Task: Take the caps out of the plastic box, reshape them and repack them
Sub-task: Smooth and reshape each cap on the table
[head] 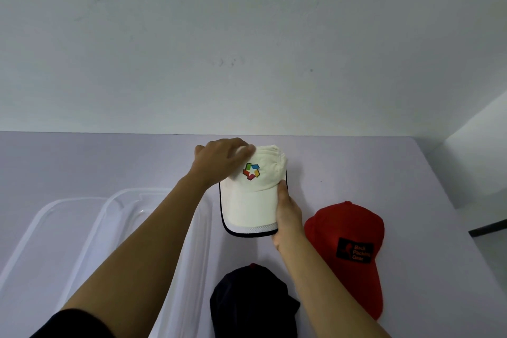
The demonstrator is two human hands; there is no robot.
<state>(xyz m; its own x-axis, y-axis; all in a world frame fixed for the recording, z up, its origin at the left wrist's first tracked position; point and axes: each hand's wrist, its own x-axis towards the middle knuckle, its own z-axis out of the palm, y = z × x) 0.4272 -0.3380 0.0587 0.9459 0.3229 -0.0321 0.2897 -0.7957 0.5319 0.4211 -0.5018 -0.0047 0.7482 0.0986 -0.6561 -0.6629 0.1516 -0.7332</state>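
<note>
A: Status on containers?

B: Clear plastic box under the left forearm, down-left of the fingers. Looks bare inside as far as visible; arm covers part of it. Second clear piece, likely the lid, just left of the box, touching or overlapping, can't tell which.

A: Caps?

B: All three out on the lilac table. White cap held between both hands. Left hand draped over the crown's far-left side, fingers curled onto the fabric, gripping. Right hand clamped on the brim's right edge, thumb on top, other fingers hidden underneath.

A: Others?

B: Red cap just right of the right wrist, flat on the table. Dark navy cap below the right hand, near the bottom edge, crumpled.

A: Markings?

B: White cap: multicolour block logo, red, green, blue, yellow, right beside the left fingertips. No text. Red cap: black patch reading "Back Packing Gear", blurry. Navy cap: nothing legible.
</note>
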